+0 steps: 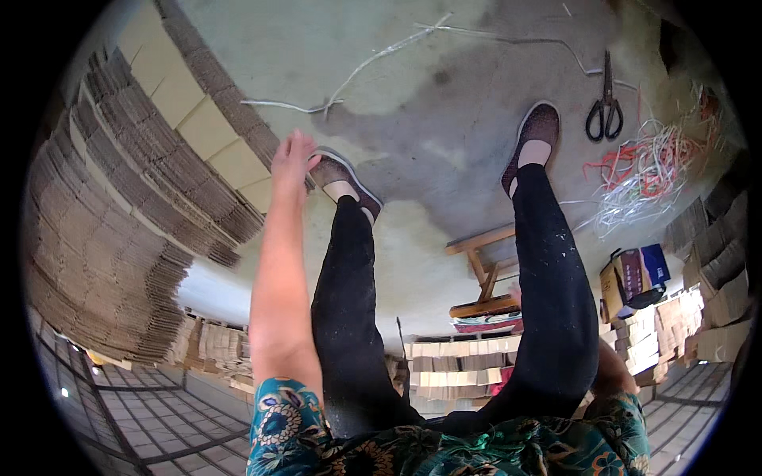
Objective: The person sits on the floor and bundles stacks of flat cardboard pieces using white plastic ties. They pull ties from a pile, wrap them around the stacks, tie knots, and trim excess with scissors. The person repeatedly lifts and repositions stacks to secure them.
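Note:
My left hand (294,159) is stretched forward over my left shoe (343,171), beside a row of stacked cardboard sheets (226,163). Its fingers are extended with the thumb apart, and nothing shows in it. My right forearm (613,373) passes behind my right thigh. Only a small blurred bit of my right hand (516,294) seems to show past the leg, near a wooden stool (481,238); its fingers are hidden. A white plastic strap (373,57) lies bent across the floor ahead. Black-handled scissors (606,111) rest on the floor beyond my right shoe (537,135).
A tangle of red and white strapping (647,168) lies at the right. Nearby stands an open printed carton (633,279). Tall cardboard stacks (95,238) line the left side, and more piles (718,262) stand at the right edge.

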The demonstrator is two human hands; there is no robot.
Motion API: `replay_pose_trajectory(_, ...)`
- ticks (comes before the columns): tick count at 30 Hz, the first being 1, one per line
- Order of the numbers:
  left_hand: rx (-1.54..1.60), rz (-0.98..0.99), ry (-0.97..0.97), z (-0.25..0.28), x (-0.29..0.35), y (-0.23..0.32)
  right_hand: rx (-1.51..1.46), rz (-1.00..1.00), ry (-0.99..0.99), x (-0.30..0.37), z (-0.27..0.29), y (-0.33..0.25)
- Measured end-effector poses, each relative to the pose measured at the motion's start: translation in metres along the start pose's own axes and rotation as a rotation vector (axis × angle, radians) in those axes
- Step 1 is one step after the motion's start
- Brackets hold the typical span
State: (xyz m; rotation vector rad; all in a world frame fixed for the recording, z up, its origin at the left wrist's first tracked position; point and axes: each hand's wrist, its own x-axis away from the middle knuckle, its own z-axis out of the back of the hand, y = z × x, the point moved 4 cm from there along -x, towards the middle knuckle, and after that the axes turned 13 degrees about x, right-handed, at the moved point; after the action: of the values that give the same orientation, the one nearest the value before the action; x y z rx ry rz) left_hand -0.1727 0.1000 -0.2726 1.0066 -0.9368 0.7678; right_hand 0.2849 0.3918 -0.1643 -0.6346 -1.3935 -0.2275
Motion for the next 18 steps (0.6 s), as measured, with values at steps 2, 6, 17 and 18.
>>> replay_pose_trajectory(2, -0.156, 0.030, -0.046, 0.011, 0.009, -0.006, -0.063, 0.091, 0.112, -0.029, 0.024, -0.038)
replay_pose_trajectory(6, -0.343, -0.009, -0.169, 0.013, 0.008, -0.007, -0.160, 0.208, 0.267, -0.073, 0.062, -0.102)
replay_pose_trajectory(17, -0.546, -0.118, -0.329, 0.001, -0.006, 0.007, -0.095, 0.421, 0.144, -0.049, 0.011, -0.177)
replay_pose_trajectory(18, -0.596, -0.143, -0.348, -0.002, -0.008, 0.012, -0.078, 0.442, 0.116, -0.041, 0.003, -0.185)
